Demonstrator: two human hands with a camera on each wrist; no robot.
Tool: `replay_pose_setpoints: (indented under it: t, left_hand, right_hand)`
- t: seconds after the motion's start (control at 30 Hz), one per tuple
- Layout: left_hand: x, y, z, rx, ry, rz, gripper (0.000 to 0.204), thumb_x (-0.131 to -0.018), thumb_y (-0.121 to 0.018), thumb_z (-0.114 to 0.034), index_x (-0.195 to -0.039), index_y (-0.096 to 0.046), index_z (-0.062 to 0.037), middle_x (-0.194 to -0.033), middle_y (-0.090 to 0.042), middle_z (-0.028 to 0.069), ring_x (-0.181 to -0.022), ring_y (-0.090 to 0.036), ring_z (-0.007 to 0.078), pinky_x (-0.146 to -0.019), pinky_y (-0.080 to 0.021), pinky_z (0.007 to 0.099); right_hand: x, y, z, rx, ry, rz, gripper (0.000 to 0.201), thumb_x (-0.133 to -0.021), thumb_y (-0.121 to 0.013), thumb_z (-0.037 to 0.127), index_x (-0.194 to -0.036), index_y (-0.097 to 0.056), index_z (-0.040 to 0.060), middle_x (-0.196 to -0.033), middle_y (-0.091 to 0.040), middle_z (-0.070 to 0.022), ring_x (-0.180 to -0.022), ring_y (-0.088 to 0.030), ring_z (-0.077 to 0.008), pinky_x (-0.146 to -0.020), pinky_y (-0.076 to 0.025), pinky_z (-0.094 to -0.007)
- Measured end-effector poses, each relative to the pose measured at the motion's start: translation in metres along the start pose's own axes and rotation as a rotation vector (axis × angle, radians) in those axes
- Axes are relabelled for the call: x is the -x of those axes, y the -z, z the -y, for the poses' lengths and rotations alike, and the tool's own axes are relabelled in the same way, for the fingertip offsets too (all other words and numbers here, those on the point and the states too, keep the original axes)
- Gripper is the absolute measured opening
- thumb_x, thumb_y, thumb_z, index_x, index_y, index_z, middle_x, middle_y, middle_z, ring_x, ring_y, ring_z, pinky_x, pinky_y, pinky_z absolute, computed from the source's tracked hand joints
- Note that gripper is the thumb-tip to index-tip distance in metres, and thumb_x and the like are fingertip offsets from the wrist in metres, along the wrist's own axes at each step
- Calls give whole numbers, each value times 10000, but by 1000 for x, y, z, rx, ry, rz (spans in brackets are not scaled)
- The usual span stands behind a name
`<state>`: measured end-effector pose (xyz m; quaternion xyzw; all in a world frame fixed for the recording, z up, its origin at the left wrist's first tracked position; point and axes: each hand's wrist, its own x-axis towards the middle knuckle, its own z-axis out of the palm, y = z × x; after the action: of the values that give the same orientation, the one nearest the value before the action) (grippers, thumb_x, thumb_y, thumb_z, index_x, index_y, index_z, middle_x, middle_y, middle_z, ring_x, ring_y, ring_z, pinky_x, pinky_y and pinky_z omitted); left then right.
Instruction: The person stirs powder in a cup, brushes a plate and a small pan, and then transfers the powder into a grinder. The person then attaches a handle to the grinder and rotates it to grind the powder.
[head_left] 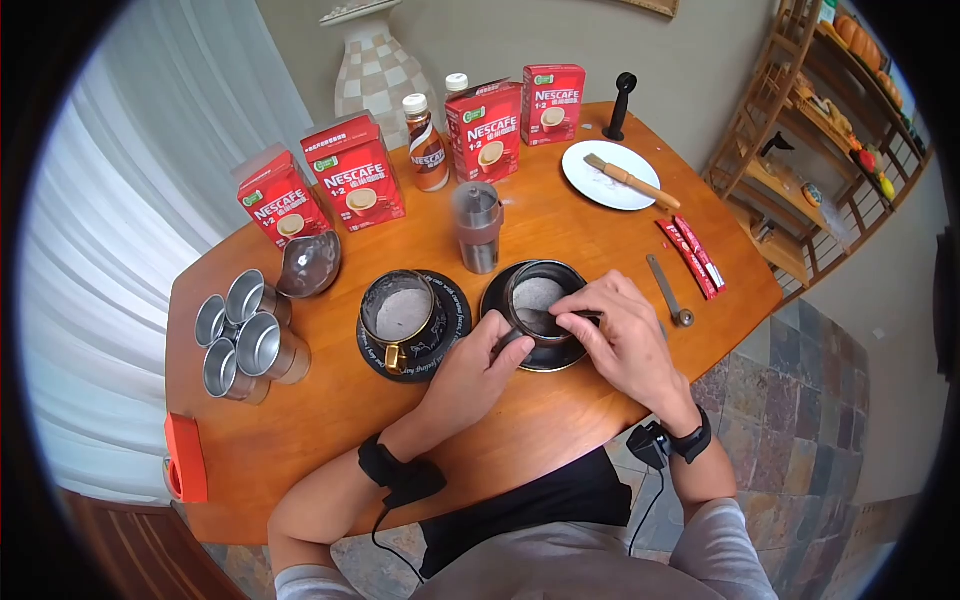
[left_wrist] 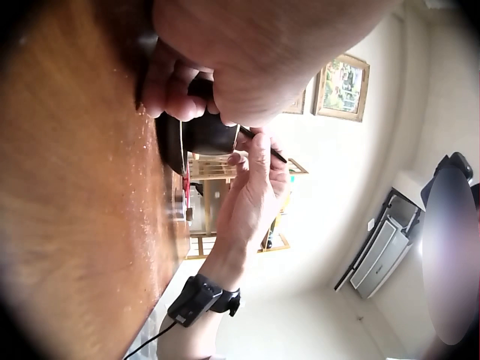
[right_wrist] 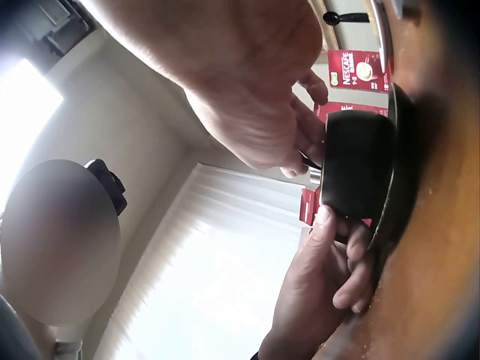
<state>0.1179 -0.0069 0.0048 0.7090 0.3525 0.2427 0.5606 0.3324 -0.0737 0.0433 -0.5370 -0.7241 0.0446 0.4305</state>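
My left hand (head_left: 468, 372) grips the handle side of a black cup (right_wrist: 358, 161), thumb near its rim. The cup stands on a dark saucer (head_left: 548, 361) and has pale grey powder (head_left: 538, 291) inside. From the other side my right hand (head_left: 632, 338) pinches a thin dark spoon (left_wrist: 278, 156), its lower end dipping into the cup. To the left, a second black cup (head_left: 371, 322) with a gold handle holds similar powder. It sits on a black saucer (head_left: 455, 335) with white lettering.
Behind the cups stands a steel grinder (head_left: 480, 245). Several metal tumblers (head_left: 288, 356) and a dark bowl (head_left: 311, 265) are at left. Red Nescafé boxes (head_left: 355, 182) and a coffee bottle (head_left: 427, 150) line the back. A white plate (head_left: 590, 178) with a brush (head_left: 630, 180), red sachets (head_left: 690, 255) and a measuring spoon (head_left: 668, 288) lie right.
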Motion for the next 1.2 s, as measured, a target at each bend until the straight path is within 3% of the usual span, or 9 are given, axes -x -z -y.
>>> replay_pose_setpoints:
  t: [0.27, 0.67, 0.87, 1.07, 1.2]
  left_hand:
    - [0, 0, -1, -9, 20, -7, 259, -1075, -634, -209, -1013, -504, 5, -829, -582, 106, -742, -514, 144, -680, -465, 350]
    - [0, -1, 0, 8, -10, -12, 256, -1072, -637, -207, -1013, -508, 7, -840, -592, 109, -749, -524, 143, -692, -472, 354]
    - [0, 0, -3, -20, 34, -6, 258, -1072, -636, -205, -1013, -503, 8, -843, -593, 105, -751, -520, 141, -691, -470, 351]
    - [0, 0, -1, -15, 22, -7, 256, -1072, -636, -203, -1013, -502, 7, -840, -587, 100, -746, -509, 143, -683, -464, 346]
    - [1, 0, -5, -7, 32, -8, 255, -1070, -640, -201, -1013, -503, 6, -833, -578, 94, -745, -506, 140, -680, -462, 345]
  right_hand:
    - [-10, 13, -3, 42, 33, 105, 89, -927, -736, 106, -1007, -745, 68, -900, -692, -74, -915, -595, -282, -841, -462, -389]
    - [-12, 17, -5, 67, -33, 101, 126, -940, -748, 147, -1012, -731, 45, -896, -689, -101, -854, -599, -298, -786, -489, -410]
    - [-14, 18, 1, 94, -13, 4, 91, -938, -733, 91, -1016, -730, 45, -896, -683, -109, -842, -601, -311, -758, -506, -414]
    - [-13, 23, 5, 76, 25, 126, 84, -922, -725, 58, -1003, -726, 38, -879, -673, -106, -840, -599, -316, -748, -502, -418]
    - [-14, 20, 3, 104, 36, 92, 70, -917, -731, 63, -980, -728, 34, -872, -674, -103, -842, -605, -313, -747, -503, -415]
